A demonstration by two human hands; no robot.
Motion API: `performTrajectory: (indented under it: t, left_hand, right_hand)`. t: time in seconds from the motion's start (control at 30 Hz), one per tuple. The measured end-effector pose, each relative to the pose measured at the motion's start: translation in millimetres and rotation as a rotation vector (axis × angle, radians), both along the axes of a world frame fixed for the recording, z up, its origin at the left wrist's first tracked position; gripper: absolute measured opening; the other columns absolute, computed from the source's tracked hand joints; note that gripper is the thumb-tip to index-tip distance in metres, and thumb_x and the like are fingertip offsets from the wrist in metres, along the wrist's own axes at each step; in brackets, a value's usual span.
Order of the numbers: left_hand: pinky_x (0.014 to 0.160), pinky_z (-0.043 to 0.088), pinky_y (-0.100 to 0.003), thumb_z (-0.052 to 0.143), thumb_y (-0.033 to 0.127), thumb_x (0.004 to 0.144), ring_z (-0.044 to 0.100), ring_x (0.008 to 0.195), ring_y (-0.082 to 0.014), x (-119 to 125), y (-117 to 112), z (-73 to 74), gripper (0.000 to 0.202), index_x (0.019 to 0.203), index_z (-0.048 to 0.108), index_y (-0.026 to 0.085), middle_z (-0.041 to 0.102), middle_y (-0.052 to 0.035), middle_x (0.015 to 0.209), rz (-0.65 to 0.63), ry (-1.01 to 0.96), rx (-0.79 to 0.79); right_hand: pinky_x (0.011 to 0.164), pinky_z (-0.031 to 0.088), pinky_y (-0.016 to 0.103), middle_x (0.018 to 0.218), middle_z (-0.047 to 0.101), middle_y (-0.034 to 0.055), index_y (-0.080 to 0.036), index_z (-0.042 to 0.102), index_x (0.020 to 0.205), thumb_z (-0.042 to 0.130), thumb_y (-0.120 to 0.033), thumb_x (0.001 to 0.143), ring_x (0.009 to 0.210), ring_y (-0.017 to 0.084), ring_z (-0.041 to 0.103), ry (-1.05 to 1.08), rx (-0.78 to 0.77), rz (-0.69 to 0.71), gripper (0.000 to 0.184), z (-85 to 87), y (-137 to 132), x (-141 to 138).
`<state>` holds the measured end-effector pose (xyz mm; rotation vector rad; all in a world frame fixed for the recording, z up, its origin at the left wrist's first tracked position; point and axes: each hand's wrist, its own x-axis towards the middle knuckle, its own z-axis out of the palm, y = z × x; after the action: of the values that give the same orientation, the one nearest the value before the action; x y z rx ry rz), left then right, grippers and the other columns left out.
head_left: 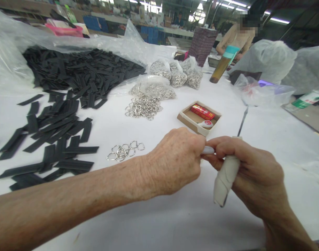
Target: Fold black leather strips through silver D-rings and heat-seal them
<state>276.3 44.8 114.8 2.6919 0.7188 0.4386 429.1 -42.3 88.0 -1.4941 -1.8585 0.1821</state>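
My left hand (175,160) is closed in a pinch on a small white piece (208,150) held between both hands. My right hand (253,174) is wrapped round a tool with a white taped handle (224,179); a thin dark blade (242,122) sticks out beyond the fingers. Both hands hover low over the white table (159,216). A small cluster of metal D-rings (124,151) lies just left of my left hand. Loose black strips (52,139) are scattered further left.
A big heap of black strips (81,69) lies on clear plastic at the back left. More rings (144,106) and bagged rings (175,73) sit behind. A small cardboard tray (200,118) holds a red pack. A bottle (223,64) and a seated person (238,38) are at far right.
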Motion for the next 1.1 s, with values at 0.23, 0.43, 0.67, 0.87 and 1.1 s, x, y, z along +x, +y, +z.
performTrajectory:
  t: [0.23, 0.43, 0.67, 0.87, 1.1]
  left_hand:
    - [0.045, 0.027, -0.026, 0.049, 0.011, 0.073, 0.042, 0.045, -0.0130, -2.4, 1.1, -5.0, 0.017, 0.060, 0.060, 0.014, 0.057, -0.0034, 0.049, 0.006, -0.044, -0.004]
    - [0.046, 0.027, -0.027, 0.047, 0.014, 0.076, 0.044, 0.046, -0.0138, -2.8, 1.3, -6.6, 0.019, 0.061, 0.059, 0.016, 0.057, -0.0038, 0.051, 0.008, -0.038, -0.022]
    - [0.046, 0.026, -0.028, 0.046, 0.013, 0.074, 0.045, 0.047, -0.0150, -2.2, 0.5, -6.5, 0.020, 0.060, 0.059, 0.015, 0.057, -0.0046, 0.051, -0.007, -0.021, 0.004]
    - [0.047, 0.028, -0.028, 0.047, 0.013, 0.075, 0.047, 0.048, -0.0155, -2.9, 1.5, -6.9, 0.017, 0.063, 0.060, 0.015, 0.058, -0.0045, 0.052, 0.004, -0.016, -0.024]
    - [0.050, 0.033, -0.025, 0.048, 0.015, 0.079, 0.050, 0.051, -0.0146, -9.5, 0.6, -5.3, 0.015, 0.068, 0.059, 0.017, 0.058, -0.0018, 0.055, 0.028, -0.008, -0.194]
  right_hand:
    - [0.058, 0.042, 0.022, 0.081, 0.065, -0.0041, -0.024, 0.050, 0.075, 0.060, -0.007, 0.078, 0.074, 0.015, 0.063, -0.013, 0.001, -0.014, 0.020, -0.2, 0.8, -2.4]
    - [0.056, 0.043, 0.025, 0.078, 0.066, -0.0027, -0.025, 0.049, 0.072, 0.059, -0.009, 0.078, 0.072, 0.018, 0.064, -0.021, -0.016, -0.040, 0.020, 0.2, 0.8, -2.9]
    - [0.056, 0.043, 0.024, 0.082, 0.066, -0.0033, -0.025, 0.048, 0.073, 0.059, -0.007, 0.078, 0.070, 0.016, 0.063, -0.038, -0.011, -0.040, 0.022, -0.3, 0.0, -1.4]
    - [0.055, 0.042, 0.023, 0.084, 0.066, -0.0034, -0.025, 0.048, 0.076, 0.061, -0.011, 0.079, 0.068, 0.015, 0.062, -0.033, -0.009, -0.038, 0.020, 0.0, -1.3, -2.1]
    - [0.054, 0.044, 0.023, 0.083, 0.067, -0.0033, -0.027, 0.050, 0.082, 0.061, -0.024, 0.084, 0.071, 0.016, 0.064, 0.009, -0.012, -0.054, 0.012, 1.3, 2.7, -7.2]
